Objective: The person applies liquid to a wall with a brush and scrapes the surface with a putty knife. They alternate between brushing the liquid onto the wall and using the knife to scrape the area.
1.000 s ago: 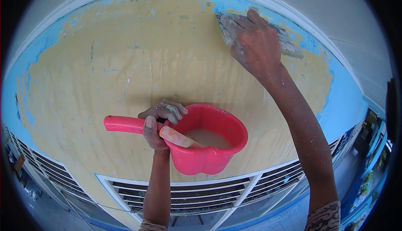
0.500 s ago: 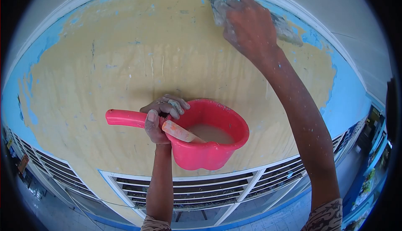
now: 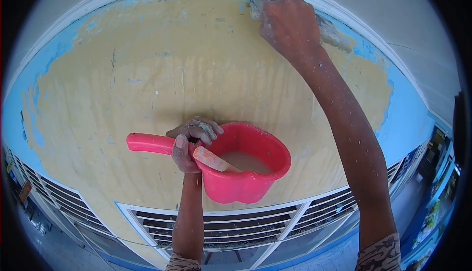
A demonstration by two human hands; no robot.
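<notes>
While your right hand [image 3: 287,23] is raised to the top of the yellow wall [image 3: 123,89], its fingers are wrapped over a flat tool [image 3: 335,36] caked in grey, pressing it against the surface just under the blue strip [image 3: 366,50]. Your left hand [image 3: 189,143] is clenched round the handle of a pink scoop [image 3: 236,185], held in front of the wall lower down. Its thumb also pins a pale stick [image 3: 212,159], whose far end dips into the cloudy liquid [image 3: 250,162] inside. Slatted vents [image 3: 236,227] run below.
</notes>
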